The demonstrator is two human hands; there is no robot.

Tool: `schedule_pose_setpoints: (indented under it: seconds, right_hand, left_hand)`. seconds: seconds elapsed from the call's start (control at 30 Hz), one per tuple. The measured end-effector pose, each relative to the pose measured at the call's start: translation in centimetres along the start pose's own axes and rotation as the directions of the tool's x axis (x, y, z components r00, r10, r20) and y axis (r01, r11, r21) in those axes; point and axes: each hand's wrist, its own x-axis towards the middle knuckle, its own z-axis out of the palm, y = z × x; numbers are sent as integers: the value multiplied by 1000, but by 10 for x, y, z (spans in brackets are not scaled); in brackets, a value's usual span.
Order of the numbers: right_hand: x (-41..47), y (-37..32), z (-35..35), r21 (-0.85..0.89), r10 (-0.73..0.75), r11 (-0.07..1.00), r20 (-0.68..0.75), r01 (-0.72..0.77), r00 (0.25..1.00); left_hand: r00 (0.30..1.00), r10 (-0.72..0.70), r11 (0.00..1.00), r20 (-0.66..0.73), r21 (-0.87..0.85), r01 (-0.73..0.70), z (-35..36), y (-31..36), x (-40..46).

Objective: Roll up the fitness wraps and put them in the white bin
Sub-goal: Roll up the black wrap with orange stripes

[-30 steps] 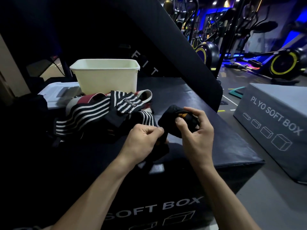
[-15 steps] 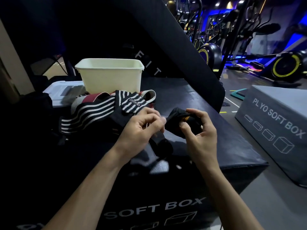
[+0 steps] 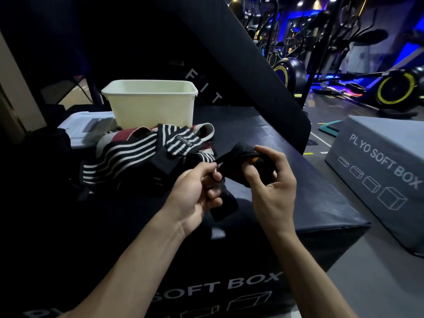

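Tray, pale and flat, lies at the far left of the black tabletop, partly under the bin, which stands just right of it, open top up, at about 11 o'clock from the hands. In front of the bin, touching its near wall or nearly so, the striped wraps lie in a loose heap, unrolled, black-and-white bands over a dark red patch.

At 4 o'clock from that heap the left hand is raised over the tabletop, its thumb and forefinger pressed together on a thin loop of the black wrap; the other fingers are curled, and a loose tail of the wrap hangs down behind them toward the near edge. Just right, the right hand grips the rolled part of the wrap: the thumb presses its near face, the fingers curl over its far side, and an orange spot shows between them. The roll sits between the two hands, off the tabletop.

Bare tabletop runs from the hands to the right edge at 3 o'clock and back toward the bin at 12. A slanted black pad overhangs the far side. Past the right edge, across a strip of floor, stands a grey box.
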Motion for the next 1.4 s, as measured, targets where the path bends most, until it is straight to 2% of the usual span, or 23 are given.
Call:
schedule_pose_setpoints:
  seconds: [0.07, 0.17, 0.27, 0.37, 0.47, 0.63, 0.73, 0.9, 0.97, 1.03, 1.07, 1.13, 1.17, 1.23, 1.33, 1.4]
  right_hand:
    - [-1, -1, 2, 87, 53, 995, -12, -52, 999]
    - [0, 1, 5, 289, 252, 928, -23, -235, 967]
    - [0, 0, 6, 515, 446, 750, 67, -414, 892]
    - [0, -2, 4, 616, 487, 613, 200, -495, 851]
    - [0, 1, 3, 609, 458, 577, 311, -544, 833]
    - [6, 5, -3, 568, 396, 541, 479, -621, 783]
    - [8, 4, -5, 543, 373, 538, 533, -645, 760]
    - [11, 5, -4, 562, 298, 543, 565, -624, 769]
    - [12, 5, -5, 560, 283, 557, 566, -613, 774]
    - [13, 5, -6, 543, 295, 578, 557, -609, 776]
    - [13, 5, -7, 529, 311, 589, 549, -611, 776]
    - [12, 6, -7, 508, 332, 602, 542, -616, 772]
    - [10, 6, -6, 510, 331, 600, 543, -616, 772]
    - [7, 7, -4, 531, 318, 574, 557, -623, 767]
    - [9, 4, -5, 537, 320, 526, 594, -660, 738]
    - [11, 1, -9, 504, 342, 503, 629, -702, 698]
  left_hand:
    - [999, -17, 1000, -35, 8, 17, 3, -5, 3]
    - [1000, -6, 999, -10, 37, 6, 5, -11, 5]
    - [1000, -1, 1000, 23, 22, 0, 5, -14, 7]
    - [999, 3, 1000, 46, 5, -3, 7, -15, 7]
    - [1000, 13, 998, 28, 58, -14, 9, -14, 7]
    - [997, 77, 964, 29, 254, -82, 5, -11, 11]
    - [991, 131, 933, 24, 334, -131, 0, -8, 15]
    - [978, 202, 972, -45, 134, -195, 3, -8, 21]
    - [967, 244, 966, -72, 103, -236, 3, -9, 25]
    - [913, 398, 893, -88, 264, -364, -2, -12, 32]
    - [859, 508, 795, -63, 418, -439, -6, -12, 36]
    - [778, 625, 591, 68, 609, -529, -14, -10, 43]
    - [771, 623, 556, 131, 620, -554, -18, -8, 46]
    - [802, 573, 605, 169, 573, -553, -21, -9, 47]
    - [871, 457, 766, 182, 416, -489, -16, -10, 39]
    - [882, 420, 795, 212, 382, -471, -16, -7, 35]
